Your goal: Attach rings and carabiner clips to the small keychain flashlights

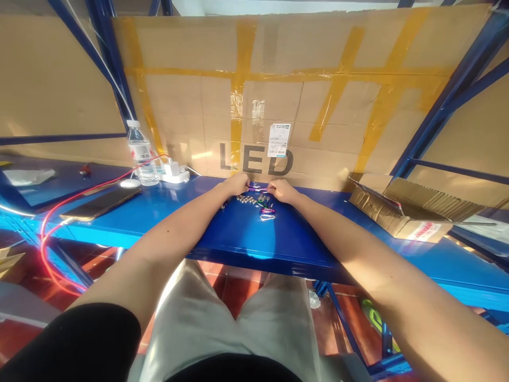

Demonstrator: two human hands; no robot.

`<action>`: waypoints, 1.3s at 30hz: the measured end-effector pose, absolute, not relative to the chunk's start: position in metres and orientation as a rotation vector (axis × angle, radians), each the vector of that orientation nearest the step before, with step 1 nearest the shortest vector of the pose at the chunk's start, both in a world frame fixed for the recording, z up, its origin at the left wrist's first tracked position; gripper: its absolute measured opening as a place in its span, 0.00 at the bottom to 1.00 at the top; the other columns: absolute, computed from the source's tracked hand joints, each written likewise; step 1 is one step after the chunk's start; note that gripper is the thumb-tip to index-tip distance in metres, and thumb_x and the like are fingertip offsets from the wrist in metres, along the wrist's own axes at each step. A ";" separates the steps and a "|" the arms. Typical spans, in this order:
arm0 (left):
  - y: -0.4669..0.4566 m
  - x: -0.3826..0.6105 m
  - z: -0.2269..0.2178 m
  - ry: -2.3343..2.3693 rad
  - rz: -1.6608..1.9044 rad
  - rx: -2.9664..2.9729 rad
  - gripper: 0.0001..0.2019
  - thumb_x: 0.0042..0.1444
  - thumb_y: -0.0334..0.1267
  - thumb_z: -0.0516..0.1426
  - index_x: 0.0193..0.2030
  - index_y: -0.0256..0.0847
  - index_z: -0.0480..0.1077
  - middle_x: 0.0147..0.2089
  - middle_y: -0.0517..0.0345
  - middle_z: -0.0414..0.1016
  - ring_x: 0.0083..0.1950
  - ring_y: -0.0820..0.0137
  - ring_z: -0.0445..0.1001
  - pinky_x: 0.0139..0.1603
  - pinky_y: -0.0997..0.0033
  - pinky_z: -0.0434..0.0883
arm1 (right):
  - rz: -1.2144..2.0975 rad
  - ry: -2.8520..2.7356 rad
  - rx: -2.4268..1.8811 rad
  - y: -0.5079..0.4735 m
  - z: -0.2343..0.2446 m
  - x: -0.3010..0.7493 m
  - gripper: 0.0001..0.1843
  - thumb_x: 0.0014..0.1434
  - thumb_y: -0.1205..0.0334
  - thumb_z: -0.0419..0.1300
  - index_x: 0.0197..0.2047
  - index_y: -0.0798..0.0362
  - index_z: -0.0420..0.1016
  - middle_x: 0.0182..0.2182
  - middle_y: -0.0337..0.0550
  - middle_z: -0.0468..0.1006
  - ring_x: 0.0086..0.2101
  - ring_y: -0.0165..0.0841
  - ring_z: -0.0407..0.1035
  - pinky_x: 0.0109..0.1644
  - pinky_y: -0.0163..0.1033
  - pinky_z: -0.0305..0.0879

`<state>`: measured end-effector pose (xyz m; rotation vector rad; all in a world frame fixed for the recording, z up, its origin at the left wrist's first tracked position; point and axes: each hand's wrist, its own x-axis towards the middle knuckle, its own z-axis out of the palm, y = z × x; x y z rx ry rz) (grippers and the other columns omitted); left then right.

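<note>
My left hand point(238, 183) and my right hand point(282, 191) are close together at the back of the blue table, fingers pinched. Between them stretches a thin, shiny purple piece point(258, 189), one end in each hand; its exact kind is too small to tell. Just below it lie a cluster of small silver metal pieces point(247, 200) and a green piece point(264, 202). Nearer to me are a shiny pink-red piece point(268, 211) and a pale, loop-shaped clip point(268, 217). A few small dark bits sit by my left wrist.
A tall cardboard panel marked LED point(254, 159) stands behind the table point(238, 239). On the left are a water bottle point(142, 156), a power strip point(175, 173), a phone point(101, 204) and a red cable point(71, 200). An open cardboard box point(397, 212) sits right.
</note>
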<state>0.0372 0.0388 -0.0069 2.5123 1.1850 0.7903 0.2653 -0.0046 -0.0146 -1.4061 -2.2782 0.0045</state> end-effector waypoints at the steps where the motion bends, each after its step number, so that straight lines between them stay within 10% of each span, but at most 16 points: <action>1: 0.040 0.036 -0.008 1.201 0.817 2.509 0.14 0.41 0.26 0.64 0.13 0.43 0.67 0.18 0.57 0.65 0.29 0.63 0.67 0.42 0.62 0.68 | -0.017 -2.299 -1.423 -0.003 -0.015 0.265 0.11 0.66 0.68 0.57 0.36 0.56 0.81 0.40 0.50 0.85 0.42 0.40 0.77 0.49 0.40 0.71; 19: 0.056 0.029 -0.019 1.278 1.020 2.420 0.11 0.41 0.32 0.70 0.25 0.42 0.71 0.29 0.49 0.73 0.46 0.50 0.75 0.54 0.57 0.70 | -0.077 -2.357 -1.408 -0.002 -0.021 0.263 0.12 0.67 0.68 0.56 0.45 0.56 0.82 0.48 0.52 0.84 0.49 0.42 0.76 0.55 0.42 0.68; 28: 0.037 0.040 -0.004 1.494 0.299 2.685 0.24 0.66 0.48 0.54 0.64 0.42 0.72 0.65 0.47 0.75 0.62 0.54 0.73 0.64 0.61 0.67 | -0.087 -2.339 -1.495 -0.002 -0.019 0.261 0.13 0.67 0.67 0.57 0.47 0.57 0.83 0.49 0.52 0.84 0.49 0.42 0.77 0.54 0.39 0.68; 39: 0.027 0.036 0.003 1.467 0.183 2.720 0.24 0.68 0.48 0.50 0.65 0.42 0.71 0.62 0.49 0.77 0.56 0.59 0.76 0.58 0.67 0.70 | 0.003 -2.313 -1.480 -0.009 -0.013 0.263 0.12 0.67 0.68 0.57 0.42 0.57 0.84 0.46 0.50 0.85 0.46 0.40 0.77 0.49 0.37 0.67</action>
